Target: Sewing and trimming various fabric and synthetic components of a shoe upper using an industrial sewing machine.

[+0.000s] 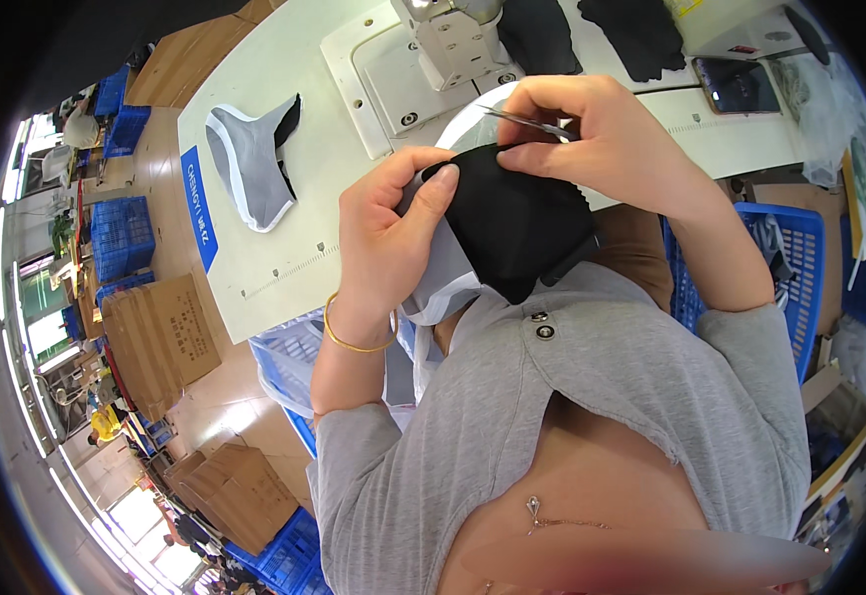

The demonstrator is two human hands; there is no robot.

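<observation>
A black and grey cloth piece point(517, 218) with a white edge hangs in front of my body at the table's near edge. My left hand point(388, 223) is closed on its upper left corner, thumb on top. My right hand point(582, 139) pinches the top edge of the black part between thumb and finger. A slim pointed metal tool point(527, 121) is also held in that hand, its tip toward the left; whether it is scissors or tweezers I cannot tell. A similar grey piece point(247, 159) with white edging and black parts lies on the table to the left.
A white sewing machine point(448, 45) stands on the white table point(284, 89) beyond my hands. Black cloth pieces point(636, 38) and a phone point(738, 85) lie at the far right. Blue baskets point(808, 268) flank me below the table. Cardboard boxes point(160, 342) stand on the floor at left.
</observation>
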